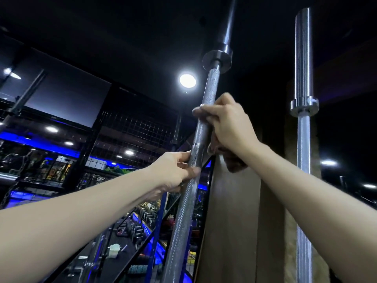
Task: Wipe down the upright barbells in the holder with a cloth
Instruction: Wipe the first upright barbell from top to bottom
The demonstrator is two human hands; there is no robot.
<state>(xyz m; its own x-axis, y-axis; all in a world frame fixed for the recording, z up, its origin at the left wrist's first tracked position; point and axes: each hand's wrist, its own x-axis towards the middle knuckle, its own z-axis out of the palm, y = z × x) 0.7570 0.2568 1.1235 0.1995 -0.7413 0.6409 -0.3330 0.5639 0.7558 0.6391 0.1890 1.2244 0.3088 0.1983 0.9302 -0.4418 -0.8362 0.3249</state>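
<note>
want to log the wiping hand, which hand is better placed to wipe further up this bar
Right hand: it holds the cloth against the near barbell, higher up. The left hand only grips the shaft below.

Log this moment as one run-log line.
left hand grips near barbell | right hand holds cloth on it | second barbell untouched

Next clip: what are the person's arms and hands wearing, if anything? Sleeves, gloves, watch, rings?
Nothing shows. Both forearms are bare to the frame edge: no sleeves, no watch or band at either wrist. The left hand and right hand are ungloved, and no ring shows on the visible fingers.
</note>
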